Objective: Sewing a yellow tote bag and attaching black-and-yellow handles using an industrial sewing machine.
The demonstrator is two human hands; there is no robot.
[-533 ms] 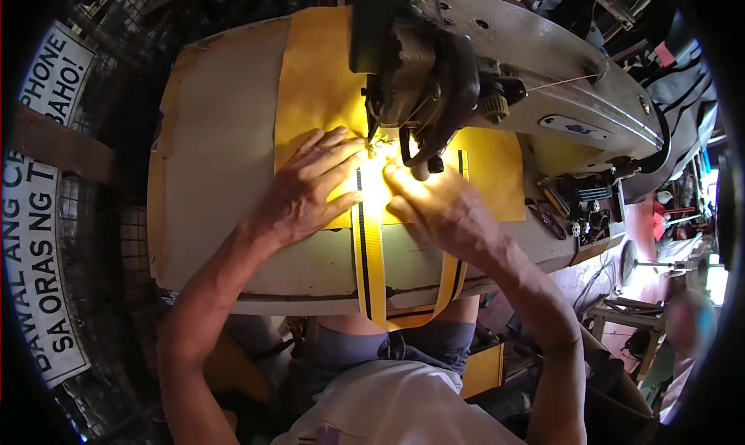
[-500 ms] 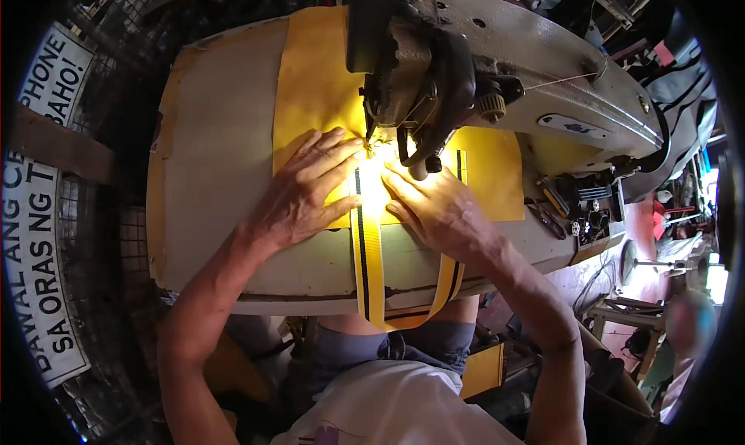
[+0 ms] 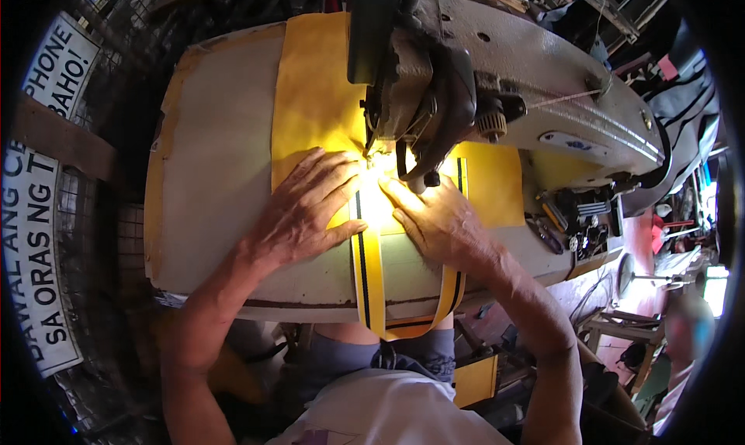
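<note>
A yellow fabric panel point(image 3: 312, 80) lies on the sewing table, passing under the head of a sewing machine point(image 3: 535, 72). A yellow webbing strap point(image 3: 372, 270) with a dark stripe runs over the panel and loops down past the table's front edge. My left hand point(image 3: 306, 204) lies flat, fingers spread, on the panel and the strap's left length. On the other side of the needle area, my right hand point(image 3: 438, 216) presses the panel with its fingers stretched out, near the strap's right length. Bright lamp light washes out the spot between my fingertips.
Pliers point(image 3: 545, 234) and small metal parts lie in and beside a tray point(image 3: 594, 232) at the table's right. A wire grille with a lettered white sign point(image 3: 58, 290) stands at the left. A wooden stand point(image 3: 621, 328) and a blurred person point(image 3: 687, 328) are at the right.
The whole view has shifted slightly, so everything sits a little lower. My hands keep nearly the same place on the fabric beside the needle; no clear movement of the strap shows.
</note>
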